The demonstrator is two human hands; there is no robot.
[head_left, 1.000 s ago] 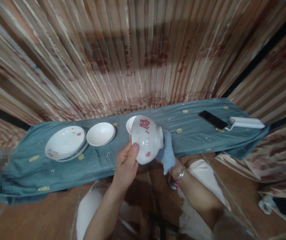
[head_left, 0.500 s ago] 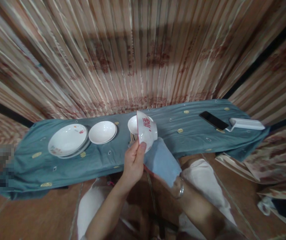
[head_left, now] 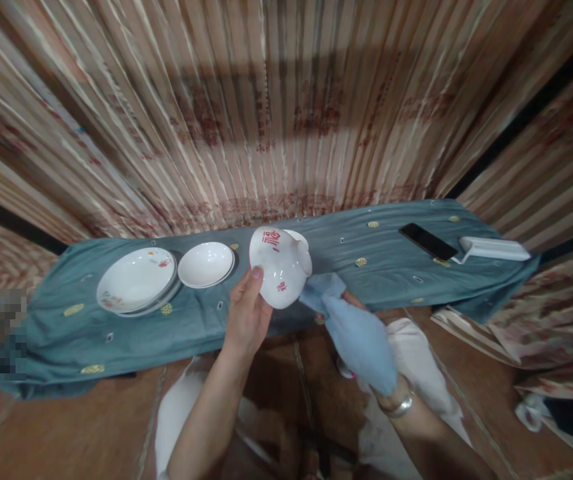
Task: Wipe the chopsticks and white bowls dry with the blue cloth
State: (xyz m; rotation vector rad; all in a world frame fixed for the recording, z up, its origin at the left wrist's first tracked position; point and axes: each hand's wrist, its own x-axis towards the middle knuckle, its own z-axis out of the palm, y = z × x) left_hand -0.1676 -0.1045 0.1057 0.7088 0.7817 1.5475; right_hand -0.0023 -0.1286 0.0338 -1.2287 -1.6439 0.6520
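Observation:
My left hand [head_left: 251, 310] grips a white bowl [head_left: 281, 273] with red characters by its rim. The bowl is tilted on its side above the table, its foot facing right and its outside toward me. A light blue cloth [head_left: 361, 340] drapes over my right hand [head_left: 353, 301], which holds it just right of the bowl; most of those fingers are covered. Partly hidden behind the held bowl, another white bowl [head_left: 296, 236] stands on the table.
A teal patterned cloth [head_left: 186, 327] covers the narrow table. On the left stand stacked floral plates [head_left: 136, 280] and stacked small white dishes [head_left: 206, 264]. A black phone [head_left: 427, 241] and a white object [head_left: 495, 248] lie at the right. A striped curtain [head_left: 286, 133] hangs behind.
My left hand has moved left and turned the bowl so more of its outside shows. My right hand with the cloth has drawn away to the right and down.

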